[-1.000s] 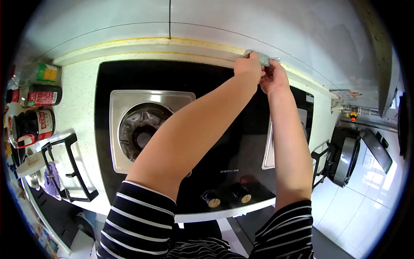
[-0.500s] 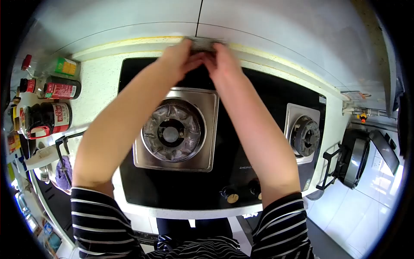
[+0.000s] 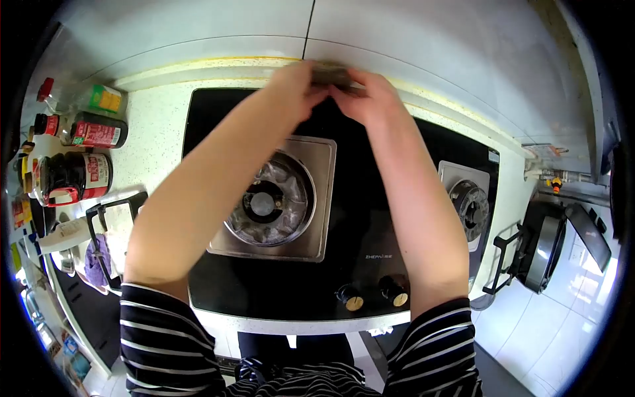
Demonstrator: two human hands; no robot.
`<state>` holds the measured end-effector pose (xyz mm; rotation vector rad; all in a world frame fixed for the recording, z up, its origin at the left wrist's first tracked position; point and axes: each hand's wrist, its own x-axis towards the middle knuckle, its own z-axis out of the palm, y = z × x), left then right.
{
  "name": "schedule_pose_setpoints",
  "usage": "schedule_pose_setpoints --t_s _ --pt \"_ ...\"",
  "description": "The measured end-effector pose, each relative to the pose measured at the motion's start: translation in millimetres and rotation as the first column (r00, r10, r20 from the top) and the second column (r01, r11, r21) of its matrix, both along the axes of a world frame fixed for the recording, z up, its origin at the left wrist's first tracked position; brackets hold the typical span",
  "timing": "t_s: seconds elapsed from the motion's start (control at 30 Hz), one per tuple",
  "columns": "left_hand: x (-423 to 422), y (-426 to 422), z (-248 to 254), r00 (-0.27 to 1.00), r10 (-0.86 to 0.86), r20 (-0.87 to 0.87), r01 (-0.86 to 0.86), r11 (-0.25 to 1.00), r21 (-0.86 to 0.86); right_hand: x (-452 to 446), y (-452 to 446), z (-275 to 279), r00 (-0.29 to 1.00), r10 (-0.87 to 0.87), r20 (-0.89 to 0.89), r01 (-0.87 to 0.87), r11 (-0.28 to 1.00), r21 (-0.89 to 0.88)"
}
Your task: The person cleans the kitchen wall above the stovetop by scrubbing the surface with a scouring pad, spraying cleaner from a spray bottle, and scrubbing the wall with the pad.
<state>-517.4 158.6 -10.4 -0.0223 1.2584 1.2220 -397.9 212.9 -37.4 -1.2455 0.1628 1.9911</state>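
Note:
Both my arms reach to the back of the black glass gas stove (image 3: 360, 205). My left hand (image 3: 296, 87) and my right hand (image 3: 368, 96) grip a grey-brown folded rag (image 3: 331, 74) from either side, at the ledge below the wall. Motion blurs the rag, so its exact kind is hard to tell. Fingers of both hands curl under it, partly hidden. Below my left forearm sits the left burner (image 3: 302, 198) on its steel plate, without a pot grate. The right burner (image 3: 469, 213) is beyond my right forearm.
Sauce bottles (image 3: 96, 130) and a big dark jug (image 3: 92, 177) stand on the left counter. A black pot grate (image 3: 99, 210) leans there near a purple cloth (image 3: 96, 263). Another grate (image 3: 501, 261) is at the right edge, before a dark pan (image 3: 546, 248). Two knobs (image 3: 395, 294) project at the front.
Both hands have moved right along the back ledge with the rag between them. The arms have shifted right too, uncovering the second knob.

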Motion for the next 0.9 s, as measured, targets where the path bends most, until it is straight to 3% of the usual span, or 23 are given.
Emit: schedule_pose_setpoints --t_s 0.03,0.13,0.2,0.27,0.33,0.4,0.47,0.5,0.53,0.57,0.6,0.63,0.67,0.73,0.77,0.8,0.83,0.87,0.9 --pt "12 6 -11 0.999 -0.003 0.050 0.004 1.000 -0.014 14 -5 12 0.990 -0.141 -0.018 0.139 0.986 -0.094" --pt "56 9 -7 0.988 0.003 0.155 -0.009 0.999 0.034 52 -12 24 0.976 -0.115 0.185 0.101 0.991 0.082" --pt "73 12 5 0.990 -0.015 0.143 0.017 1.000 -0.010 68 -8 27 0.969 -0.178 0.170 0.177 0.984 0.020" --pt "71 17 2 0.983 0.003 0.185 0.004 0.999 -0.034 62 -4 17 0.964 -0.206 0.169 0.196 0.978 0.077" --pt "57 39 -68 0.983 -0.177 -0.046 0.181 0.977 0.108 50 -6 15 0.963 -0.199 0.179 0.178 0.976 0.127" --pt "35 37 -70 0.995 -0.096 0.002 0.095 0.991 0.091 22 -16 19 0.967 -0.160 0.200 0.127 0.977 0.169" --pt "1 8 -1 0.918 0.263 0.296 -0.229 0.963 -0.144 -4 -24 16 0.964 -0.098 0.246 0.050 0.980 0.195" --pt "-22 12 -51 0.956 -0.133 -0.261 0.175 0.974 0.142 -19 -29 14 0.971 -0.098 0.218 0.048 0.973 0.225" --pt "-46 7 -63 0.702 -0.379 -0.603 0.511 0.858 0.056 -34 -34 11 0.977 -0.098 0.189 0.047 0.965 0.257" --pt "-70 3 -75 0.292 -0.436 -0.851 0.700 0.704 -0.121 -50 -37 8 0.986 -0.078 0.145 0.041 0.968 0.247" --pt "-91 -11 -36 0.020 -0.545 -0.838 0.699 0.607 -0.378 -65 -39 3 0.993 -0.061 0.099 0.036 0.971 0.238" --pt "-105 -22 -17 0.011 -0.555 -0.832 0.646 0.639 -0.418 -79 -42 -5 0.993 -0.005 0.116 -0.030 0.954 0.298" --pt "-120 -30 -9 0.003 -0.566 -0.824 0.589 0.667 -0.456 -99 -48 4 0.994 -0.013 0.106 -0.013 0.971 0.239" --pt "-164 -29 -37 0.468 -0.517 -0.716 0.516 0.818 -0.253 -129 -48 -16 0.972 0.142 0.189 -0.190 0.944 0.268" --pt "-179 -29 -44 0.679 -0.425 -0.599 0.418 0.894 -0.161 -145 -45 -43 0.893 0.201 0.403 -0.378 0.820 0.429" --pt "-183 -31 -31 0.861 -0.286 -0.420 0.282 0.957 -0.074 -152 -45 -48 0.889 0.186 0.418 -0.373 0.824 0.426" --pt "-166 -31 1 0.918 0.360 0.164 -0.340 0.930 -0.140 -158 -50 -32 0.885 0.171 0.433 -0.367 0.829 0.423" --pt "-164 -33 -3 0.958 0.275 0.077 -0.269 0.960 -0.075 -161 -50 -14 0.962 0.088 0.257 -0.156 0.953 0.259" --pt "-160 -33 -11 0.982 0.187 -0.015 -0.188 0.982 -0.017 -161 -54 7 0.994 -0.046 0.098 0.042 0.998 0.044"
